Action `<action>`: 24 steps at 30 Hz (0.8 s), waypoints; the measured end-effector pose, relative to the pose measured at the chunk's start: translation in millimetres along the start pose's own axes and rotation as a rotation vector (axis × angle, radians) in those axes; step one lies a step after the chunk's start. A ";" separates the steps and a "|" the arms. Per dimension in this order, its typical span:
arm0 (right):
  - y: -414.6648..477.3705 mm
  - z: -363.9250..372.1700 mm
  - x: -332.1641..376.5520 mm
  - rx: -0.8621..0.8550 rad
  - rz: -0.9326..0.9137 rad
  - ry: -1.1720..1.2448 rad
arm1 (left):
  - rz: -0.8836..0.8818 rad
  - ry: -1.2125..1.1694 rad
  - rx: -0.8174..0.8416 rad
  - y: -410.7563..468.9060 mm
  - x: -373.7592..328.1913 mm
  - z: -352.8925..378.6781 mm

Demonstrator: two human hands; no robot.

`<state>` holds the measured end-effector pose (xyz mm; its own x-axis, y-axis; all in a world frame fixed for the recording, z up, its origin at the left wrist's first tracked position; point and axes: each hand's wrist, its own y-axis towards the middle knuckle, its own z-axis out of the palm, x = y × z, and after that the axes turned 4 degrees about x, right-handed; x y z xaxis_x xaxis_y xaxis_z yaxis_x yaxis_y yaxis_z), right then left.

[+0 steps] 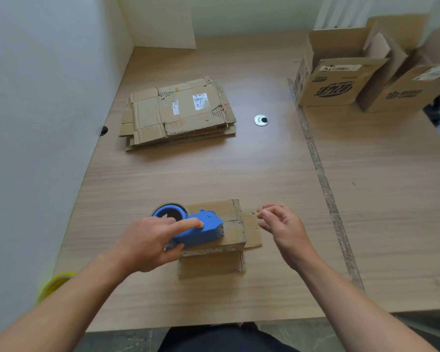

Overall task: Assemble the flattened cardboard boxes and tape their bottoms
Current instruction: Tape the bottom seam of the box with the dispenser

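Observation:
A small cardboard box (233, 233) stands bottom-up near the table's front edge, its lower flaps spread flat on the wood. On top of it rests a blue tape dispenser (197, 229) with a tape roll at its left end. My left hand (148, 243) grips the dispenser, index finger stretched along its top. My right hand (281, 223) hovers just right of the box, fingers loosely curled, holding nothing. A stack of flattened cardboard boxes (178, 113) lies further back on the table.
Two assembled boxes (341, 82) (404, 90) with open top flaps stand at the back right. A metal cable grommet (261, 120) sits in the wooden table (239, 168). A yellow tape roll (55, 284) lies at the left edge. A white wall runs along the left.

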<state>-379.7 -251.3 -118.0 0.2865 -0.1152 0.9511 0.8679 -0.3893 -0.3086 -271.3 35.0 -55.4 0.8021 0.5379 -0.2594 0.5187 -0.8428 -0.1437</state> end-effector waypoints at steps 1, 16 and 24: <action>0.6 3.6 -1.1 -0.009 0.037 0.006 | -0.002 -0.002 0.000 -0.1 -1.2 -0.5; 0.1 25.0 -6.7 -0.057 0.319 0.062 | 0.002 0.000 0.011 1.1 0.6 -1.7; 9.8 28.4 -6.7 0.003 0.451 -0.061 | 0.002 -0.009 0.009 -0.3 2.8 2.1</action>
<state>-361.6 -228.4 -127.7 0.6596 -0.2191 0.7190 0.6517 -0.3100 -0.6923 -269.8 36.7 -58.0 0.8006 0.5356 -0.2684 0.5140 -0.8443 -0.1517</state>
